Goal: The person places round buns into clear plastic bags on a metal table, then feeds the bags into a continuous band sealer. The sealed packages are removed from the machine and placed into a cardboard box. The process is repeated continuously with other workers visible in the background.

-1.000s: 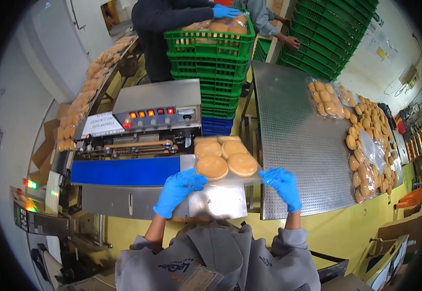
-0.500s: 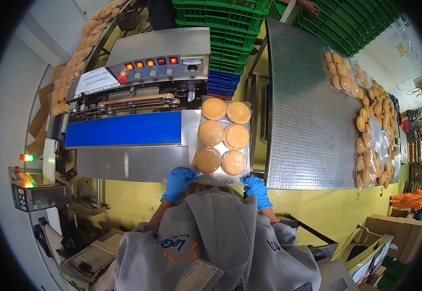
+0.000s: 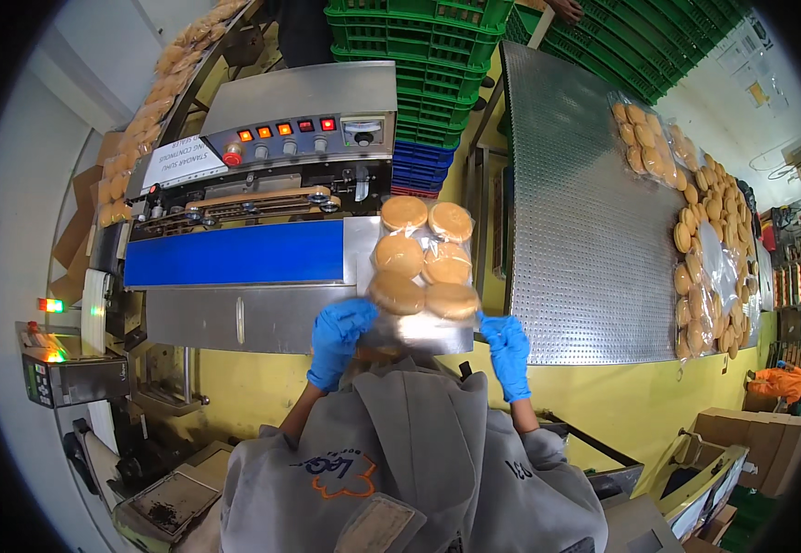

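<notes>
A clear plastic bag of round flat buns, laid in two columns, rests on the steel plate in front of me. Its near end is lifted, so the closest buns tilt up. My left hand, in a blue glove, pinches the near left corner. The near right corner is between the closed fingers of my gloved right hand. Directly left of the bag is a sealing machine with lit orange and red switches and a blue belt.
A dimpled metal table to the right bears bagged buns and a heap of buns. Green crates stand over blue ones behind the plate. Another person's hand shows at the top. More packed buns line the far left.
Both hands have risen and moved forward, the right also outward. The bag's near end has come up off the plate, tilting the nearest buns, which lay flat before.
</notes>
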{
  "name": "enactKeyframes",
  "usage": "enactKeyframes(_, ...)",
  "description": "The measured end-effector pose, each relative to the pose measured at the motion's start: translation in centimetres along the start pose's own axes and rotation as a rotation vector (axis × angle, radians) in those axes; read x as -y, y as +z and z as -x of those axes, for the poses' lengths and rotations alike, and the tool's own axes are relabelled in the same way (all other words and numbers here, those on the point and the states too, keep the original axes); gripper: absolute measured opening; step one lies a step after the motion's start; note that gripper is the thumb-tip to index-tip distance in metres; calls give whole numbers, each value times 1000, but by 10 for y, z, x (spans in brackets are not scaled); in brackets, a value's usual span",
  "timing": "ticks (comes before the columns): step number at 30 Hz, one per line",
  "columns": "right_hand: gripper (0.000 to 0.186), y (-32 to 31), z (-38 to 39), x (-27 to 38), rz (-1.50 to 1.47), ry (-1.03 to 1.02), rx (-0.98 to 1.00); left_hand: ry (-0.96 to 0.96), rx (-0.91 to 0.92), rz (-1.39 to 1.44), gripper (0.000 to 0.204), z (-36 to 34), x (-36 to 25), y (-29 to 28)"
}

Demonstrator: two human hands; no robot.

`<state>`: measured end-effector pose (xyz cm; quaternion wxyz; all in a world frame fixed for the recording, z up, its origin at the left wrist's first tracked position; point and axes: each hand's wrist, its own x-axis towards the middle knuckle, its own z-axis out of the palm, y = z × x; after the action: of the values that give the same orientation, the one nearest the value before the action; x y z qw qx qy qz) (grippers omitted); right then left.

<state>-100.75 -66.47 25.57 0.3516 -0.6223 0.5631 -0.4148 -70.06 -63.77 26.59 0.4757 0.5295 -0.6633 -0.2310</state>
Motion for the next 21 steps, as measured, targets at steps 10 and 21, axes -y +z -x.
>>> enactKeyframes(10,19,12,-151,132,-471,-166,-308,-198,-334,641,21,-149,-63,-29)
enactKeyframes(21,27,117,-147,-11,257,-339,-53,-731,-415,616,23,-111,223,69)
